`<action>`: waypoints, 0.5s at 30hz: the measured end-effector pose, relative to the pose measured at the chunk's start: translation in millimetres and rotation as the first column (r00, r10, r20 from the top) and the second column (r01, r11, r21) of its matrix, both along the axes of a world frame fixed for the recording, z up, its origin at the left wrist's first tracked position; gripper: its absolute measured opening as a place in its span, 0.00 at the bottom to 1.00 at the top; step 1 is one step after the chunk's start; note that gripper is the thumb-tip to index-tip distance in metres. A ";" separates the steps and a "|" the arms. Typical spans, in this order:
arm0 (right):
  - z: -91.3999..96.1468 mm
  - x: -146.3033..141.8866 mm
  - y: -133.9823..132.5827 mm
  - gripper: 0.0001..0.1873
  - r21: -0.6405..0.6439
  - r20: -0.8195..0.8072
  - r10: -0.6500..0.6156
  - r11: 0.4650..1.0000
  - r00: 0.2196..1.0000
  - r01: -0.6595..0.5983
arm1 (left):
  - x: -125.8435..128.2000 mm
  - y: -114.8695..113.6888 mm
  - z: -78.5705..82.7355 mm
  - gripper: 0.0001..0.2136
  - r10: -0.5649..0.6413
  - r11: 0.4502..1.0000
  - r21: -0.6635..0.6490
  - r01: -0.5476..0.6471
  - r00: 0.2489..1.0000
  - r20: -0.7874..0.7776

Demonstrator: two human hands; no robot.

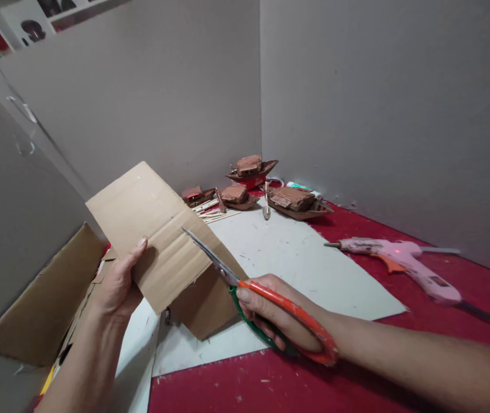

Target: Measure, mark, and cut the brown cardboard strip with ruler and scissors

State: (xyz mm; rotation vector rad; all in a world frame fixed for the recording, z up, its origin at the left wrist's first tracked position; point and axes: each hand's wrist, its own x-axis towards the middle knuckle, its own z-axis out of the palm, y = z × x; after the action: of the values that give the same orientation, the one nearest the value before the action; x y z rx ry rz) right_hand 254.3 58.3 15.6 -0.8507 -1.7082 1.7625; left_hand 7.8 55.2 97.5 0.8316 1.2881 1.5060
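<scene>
My left hand [122, 281] grips a tan piece of cardboard [145, 215] by its lower left edge, thumb on top and the other fingers hidden beneath. The cardboard is tilted up above the table, with a crease across its middle. In my right hand [279, 315] is a pair of scissors [287, 310] with one orange and one green handle. Their blades point up and left over the right part of the cardboard; I cannot tell whether they touch it. A darker cardboard piece [208, 304] shows below the held sheet.
White paper [334, 281] covers part of the red table [210, 387]. A pink glue gun [403, 258] with a lit red light lies at right. Several small brown model boats [294, 201] and thin sticks [219, 215] stand at the back. Brown cardboard [42, 304] leans on the left wall.
</scene>
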 end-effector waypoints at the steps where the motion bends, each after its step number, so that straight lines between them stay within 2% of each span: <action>1: -0.7 -0.2 0.2 0.35 0.012 0.014 0.009 1.000 1.000 -0.009 | -0.6 1.4 -0.8 0.19 0.021 1.000 0.001 -0.021 1.000 0.000; 7: -4.3 0.7 4.4 0.33 0.138 0.005 0.021 0.990 1.000 -0.021 | 5.8 2.5 -10.1 0.23 0.022 0.999 0.037 -0.021 0.999 -0.028; 15: -5.0 0.8 0.3 0.34 0.069 -0.015 -0.029 0.997 0.999 0.030 | 14.2 -2.3 -8.9 0.28 0.002 1.000 0.022 -0.002 1.000 -0.012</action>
State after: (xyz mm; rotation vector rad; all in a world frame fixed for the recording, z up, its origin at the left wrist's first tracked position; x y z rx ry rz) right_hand 255.1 58.6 10.6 -0.8273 -1.7282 1.6762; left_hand 21.9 52.9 88.7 0.8544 1.2837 1.5211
